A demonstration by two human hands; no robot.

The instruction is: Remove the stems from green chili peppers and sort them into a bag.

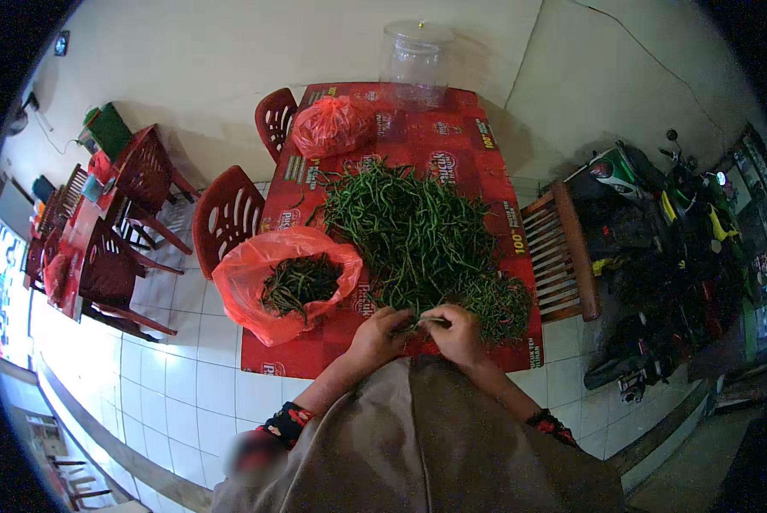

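A big heap of long, thin green chilies [409, 222] covers the middle of the red table. At its near edge, close to my body, both hands work with fingers closed. My right hand [458, 335] pinches a slim green chili [435, 320]. Just beside it, my left hand [378, 339] has its fingers drawn together by the heap; what it grips is too small to make out. A smaller, finer green pile [496, 309] lies to the right of my right hand. Left of my hands, an open red plastic bag [238, 286] holds darker, withered-looking green pieces.
The table [315, 359] has a red printed cover. Toward its far end sit a tied red plastic bag [334, 128] and a clear lidded container [416, 64]. Red plastic chairs [229, 214] stand left, a wooden slatted chair [563, 252] right, with motorcycles [657, 256] beyond.
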